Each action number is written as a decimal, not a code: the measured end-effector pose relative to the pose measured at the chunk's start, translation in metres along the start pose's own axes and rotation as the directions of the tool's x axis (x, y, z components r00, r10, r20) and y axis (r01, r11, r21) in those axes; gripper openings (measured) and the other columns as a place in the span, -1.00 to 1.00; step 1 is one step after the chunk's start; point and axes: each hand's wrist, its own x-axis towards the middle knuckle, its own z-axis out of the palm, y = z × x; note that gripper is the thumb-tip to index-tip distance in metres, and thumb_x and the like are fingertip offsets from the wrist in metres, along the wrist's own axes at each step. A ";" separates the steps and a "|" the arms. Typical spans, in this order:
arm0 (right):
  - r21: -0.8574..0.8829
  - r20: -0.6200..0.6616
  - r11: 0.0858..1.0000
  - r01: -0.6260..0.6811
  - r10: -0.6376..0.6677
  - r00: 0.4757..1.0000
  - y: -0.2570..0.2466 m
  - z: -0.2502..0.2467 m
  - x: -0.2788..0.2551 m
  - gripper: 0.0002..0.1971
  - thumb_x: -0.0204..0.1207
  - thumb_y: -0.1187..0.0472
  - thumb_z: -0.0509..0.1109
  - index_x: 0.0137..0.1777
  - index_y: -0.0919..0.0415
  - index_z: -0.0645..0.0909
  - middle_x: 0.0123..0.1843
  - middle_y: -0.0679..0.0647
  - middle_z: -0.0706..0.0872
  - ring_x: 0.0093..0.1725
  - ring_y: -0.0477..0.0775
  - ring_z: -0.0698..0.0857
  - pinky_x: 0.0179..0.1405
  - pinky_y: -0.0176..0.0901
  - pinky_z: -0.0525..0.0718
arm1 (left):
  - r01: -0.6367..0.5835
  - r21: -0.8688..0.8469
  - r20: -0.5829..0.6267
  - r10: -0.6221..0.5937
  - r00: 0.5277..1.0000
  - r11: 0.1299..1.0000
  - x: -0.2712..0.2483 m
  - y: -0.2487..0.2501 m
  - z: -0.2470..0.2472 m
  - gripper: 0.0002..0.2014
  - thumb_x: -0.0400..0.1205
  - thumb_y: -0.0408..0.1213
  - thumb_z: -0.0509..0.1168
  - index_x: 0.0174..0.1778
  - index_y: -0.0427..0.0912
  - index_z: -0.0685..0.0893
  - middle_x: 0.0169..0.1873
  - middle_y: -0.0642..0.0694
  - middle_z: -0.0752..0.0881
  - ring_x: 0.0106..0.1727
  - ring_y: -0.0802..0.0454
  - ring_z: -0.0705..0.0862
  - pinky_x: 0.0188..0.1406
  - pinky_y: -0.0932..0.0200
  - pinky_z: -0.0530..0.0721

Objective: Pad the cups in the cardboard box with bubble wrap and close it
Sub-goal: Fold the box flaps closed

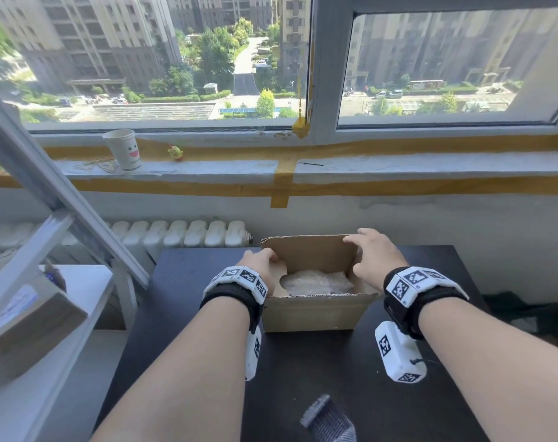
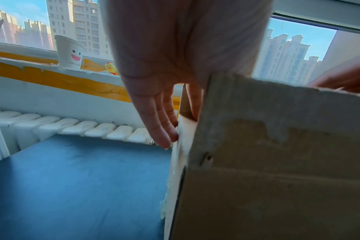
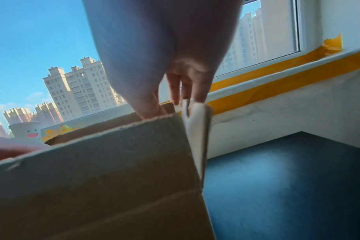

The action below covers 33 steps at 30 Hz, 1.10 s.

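An open cardboard box [image 1: 312,314] stands on the dark table [image 1: 303,378], its back flap upright. Bubble wrap [image 1: 316,282] fills the inside, and no cup shows under it. My left hand [image 1: 258,263] holds the box's left side flap [image 2: 183,138], with fingers [image 2: 160,123] outside it and the thumb inside. My right hand [image 1: 373,256] holds the right side flap [image 3: 197,129] the same way, thumb inside and fingers [image 3: 195,91] outside, reaching up near the back flap's top right corner. Both side flaps stand nearly upright.
On the windowsill stand a smiley paper cup [image 1: 124,149] and a small yellow toy [image 1: 175,153]. A white radiator [image 1: 182,232] runs behind the table. To the left, a white shelf carries a cardboard parcel [image 1: 32,323]. A dark grey object [image 1: 328,419] lies at the table's near edge.
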 end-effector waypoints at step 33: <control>0.081 0.329 0.991 -0.108 0.076 0.941 -0.015 0.012 -0.015 -0.08 0.19 -0.55 0.33 0.41 0.08 0.58 0.37 -0.02 0.66 0.34 0.03 0.63 0.34 -0.08 0.58 | -0.192 0.044 0.235 0.177 0.956 0.980 -0.009 0.010 -0.021 -0.37 0.39 0.06 0.55 0.40 0.08 0.62 0.35 0.06 0.63 0.27 0.02 0.64 0.10 0.22 0.54</control>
